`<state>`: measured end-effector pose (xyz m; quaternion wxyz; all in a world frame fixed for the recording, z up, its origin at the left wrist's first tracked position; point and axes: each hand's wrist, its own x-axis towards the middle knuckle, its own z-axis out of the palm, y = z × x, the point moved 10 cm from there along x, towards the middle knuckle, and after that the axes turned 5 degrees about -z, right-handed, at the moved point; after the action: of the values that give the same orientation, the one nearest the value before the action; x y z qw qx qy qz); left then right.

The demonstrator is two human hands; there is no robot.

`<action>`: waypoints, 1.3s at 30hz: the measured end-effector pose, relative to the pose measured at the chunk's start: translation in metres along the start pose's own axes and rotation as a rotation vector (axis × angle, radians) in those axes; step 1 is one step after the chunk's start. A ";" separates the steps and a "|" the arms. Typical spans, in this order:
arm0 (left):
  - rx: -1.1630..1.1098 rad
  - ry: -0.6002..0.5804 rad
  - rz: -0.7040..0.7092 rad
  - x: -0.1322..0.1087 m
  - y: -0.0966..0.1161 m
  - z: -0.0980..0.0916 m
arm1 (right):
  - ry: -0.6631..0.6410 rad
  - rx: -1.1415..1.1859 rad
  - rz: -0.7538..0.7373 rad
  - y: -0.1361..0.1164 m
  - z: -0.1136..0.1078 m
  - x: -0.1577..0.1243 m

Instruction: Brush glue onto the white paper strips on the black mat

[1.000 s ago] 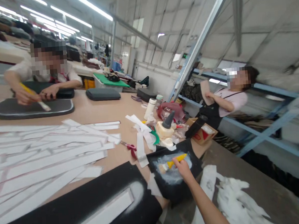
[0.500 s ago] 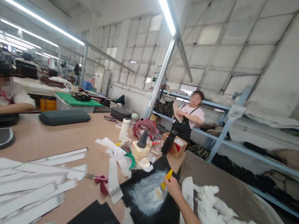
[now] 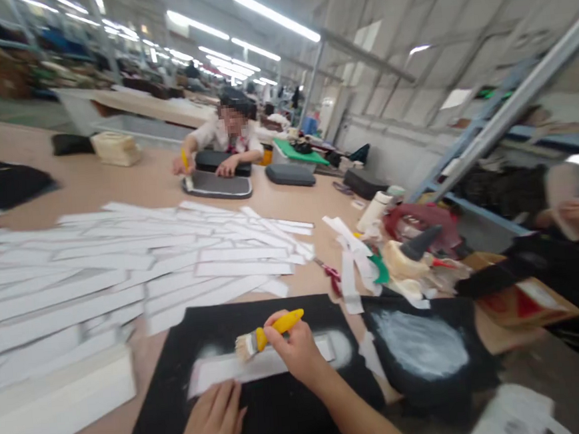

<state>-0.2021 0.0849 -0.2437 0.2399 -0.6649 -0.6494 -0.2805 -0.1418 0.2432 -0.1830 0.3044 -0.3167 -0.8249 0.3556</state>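
My right hand point(image 3: 300, 350) grips a paintbrush point(image 3: 282, 322) by its yellow handle. Its pale bristles are over a white strip point(image 3: 256, 372) lying on a black sheet point(image 3: 280, 422). Whether the bristles touch the strip I cannot tell. My left hand point(image 3: 212, 420) lies flat with fingers stretched out, its fingertips at the strip's lower left edge. White smears show on the black sheet around the strip's ends. To the right, another black piece point(image 3: 386, 363) carries a wide patch of white glue-like coating point(image 3: 422, 343).
Many white strips point(image 3: 172, 259) spread over the table's left side. Pink-handled scissors point(image 3: 332, 279), a pale container with a dark cone top point(image 3: 408, 261) and a white bottle point(image 3: 373, 212) stand rightward. Across the table a co-worker point(image 3: 232, 131) brushes a dark case panel point(image 3: 217, 186).
My view has swung left. The brush in my right hand has gone from the coated black piece to the white strip on the other black sheet. My left hand has come into view.
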 end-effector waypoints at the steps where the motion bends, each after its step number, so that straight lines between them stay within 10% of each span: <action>1: 0.045 -0.021 -0.032 0.000 0.000 -0.003 | -0.043 0.023 -0.026 -0.009 0.020 0.006; 6: 0.070 -0.094 -0.120 0.013 0.007 0.000 | -0.177 -0.099 -0.071 -0.006 0.049 0.006; 14: 0.057 -0.167 -0.143 0.012 0.005 0.002 | 0.133 -0.611 0.078 0.081 -0.142 -0.054; 23: 0.059 -0.232 -0.127 0.011 0.004 0.013 | 0.125 -0.691 0.059 0.070 -0.142 -0.054; 26: 0.072 -0.268 -0.182 0.014 0.011 0.016 | 0.031 -0.506 -0.047 0.043 -0.099 -0.019; 34: 0.040 -0.345 -0.225 0.010 0.021 0.038 | -0.636 -0.085 -0.425 -0.082 0.103 0.022; 39: 0.039 -0.361 -0.214 0.008 0.021 0.040 | -0.610 -0.301 -0.515 -0.090 0.120 0.047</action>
<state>-0.1791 0.1167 -0.2663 0.1010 -0.6269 -0.7540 -0.1681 -0.2850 0.1815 -0.1671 0.0756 -0.0215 -0.9721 0.2211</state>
